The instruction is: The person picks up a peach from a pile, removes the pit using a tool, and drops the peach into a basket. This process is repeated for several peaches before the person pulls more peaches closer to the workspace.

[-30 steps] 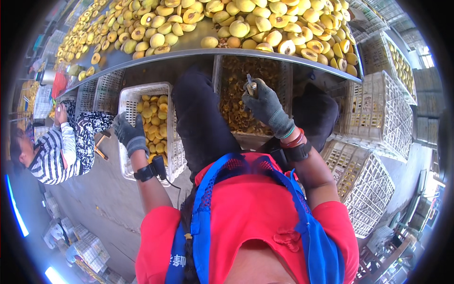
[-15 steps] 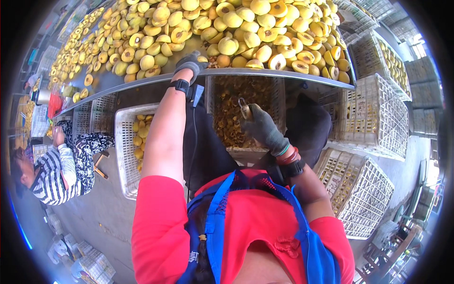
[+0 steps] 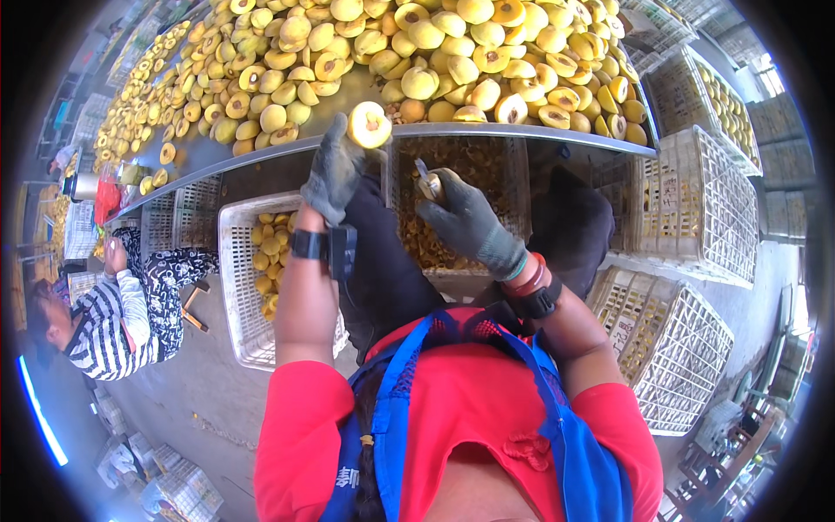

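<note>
Gripped in the fingers of my left hand [image 3: 332, 178], which wears a grey glove, is a yellow peach half [image 3: 370, 124]. Its cut face is up, showing a brownish hollow in the middle. The hand is just in front of the metal table edge. My right hand [image 3: 474, 224], also gloved, is closed on a small pitting tool [image 3: 430, 183] with a short pale handle and a metal loop end. This tool is over a crate [image 3: 519, 187] of brown and yellow scraps between my knees, apart from the peach half.
Heaped peach halves [image 3: 426, 35] cover much of the metal table [image 3: 330, 109]. A white crate of peach halves [image 3: 228, 287] stands left of my legs. Stacked white crates [image 3: 687, 204] line my right side. A person in a striped top [image 3: 109, 335] sits at the far left.
My left hand has drawn back from the table toward me, and a peach half now shows in its fingers. My right hand with the pitting tool has shifted slightly left and turned.
</note>
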